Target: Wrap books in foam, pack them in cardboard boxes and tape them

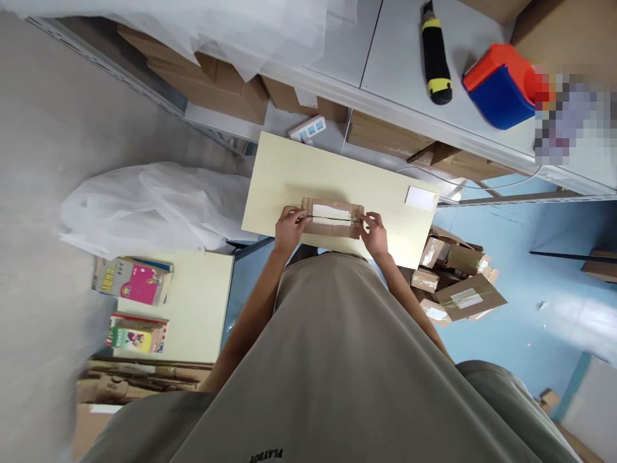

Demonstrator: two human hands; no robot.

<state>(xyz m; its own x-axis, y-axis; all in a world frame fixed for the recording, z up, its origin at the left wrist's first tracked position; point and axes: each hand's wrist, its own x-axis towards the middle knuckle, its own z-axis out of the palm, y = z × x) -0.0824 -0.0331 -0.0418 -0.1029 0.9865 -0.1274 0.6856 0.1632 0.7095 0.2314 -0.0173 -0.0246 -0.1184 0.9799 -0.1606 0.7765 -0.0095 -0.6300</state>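
Note:
A piece of brown cardboard (pixel 332 233) with a white label (pixel 330 209) lies on the pale yellow table (pixel 284 168) in front of me. Across it, from one side to the other, runs a thin dark cord (pixel 330 218), pulled nearly straight. My left hand (pixel 288 230) pinches the cord at the cardboard's left edge. At the right edge, the fingertips of my right hand (pixel 375 234) are pinched together on the cord's other end. Both hands rest close to the cardboard, and its exact layers are too small to tell.
A utility knife (pixel 436 61) and a red-and-blue tape dispenser (pixel 501 83) lie on the grey shelf above. Scrap cardboard (pixel 465 257) is piled at the right. Books (pixel 139 283) sit on a side table, beside white plastic sheeting (pixel 154 206). A white card (pixel 420 198) lies at the table's right end.

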